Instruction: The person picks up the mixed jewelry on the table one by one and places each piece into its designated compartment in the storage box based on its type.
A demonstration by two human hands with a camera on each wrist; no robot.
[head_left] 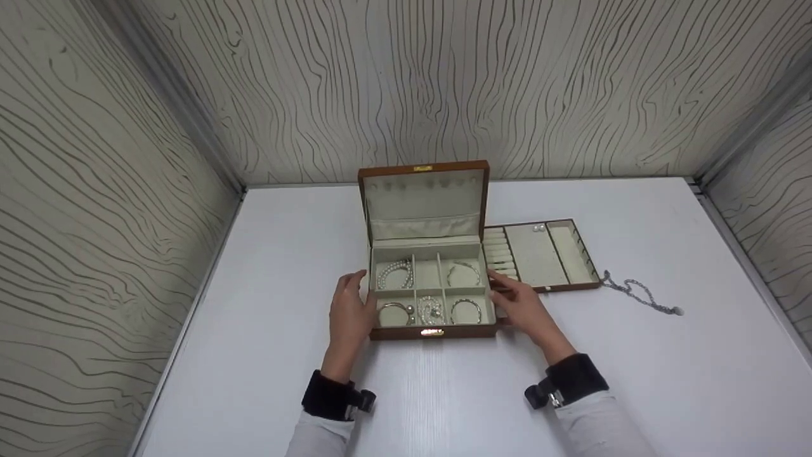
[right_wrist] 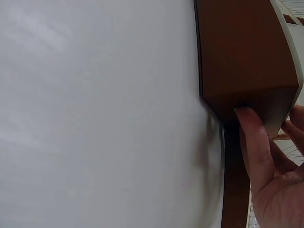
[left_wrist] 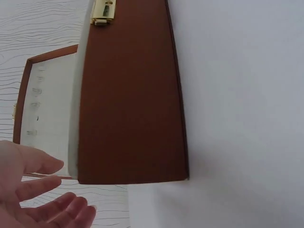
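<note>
A brown jewelry box (head_left: 432, 332) stands on the white table with its lid (head_left: 424, 203) raised. Cream compartments inside hold a pearl bracelet (head_left: 394, 275), a gold bangle (head_left: 394, 305), a beaded piece (head_left: 431, 311) and bracelets on the right. My left hand (head_left: 352, 311) is at the box's left side, its fingers loosely spread in the left wrist view. On the other side, my right hand (head_left: 520, 308) has its thumb (right_wrist: 254, 137) against the box's side wall, fingers extended behind. A shallow jewelry tray (head_left: 536, 254) lies right of the box, just beyond the right hand.
A silver chain (head_left: 641, 295) lies by the tray's right corner. Small pearl earrings (head_left: 538, 227) sit at the tray's back edge. Wood-patterned panels (head_left: 438, 89) rise behind the table and at both sides.
</note>
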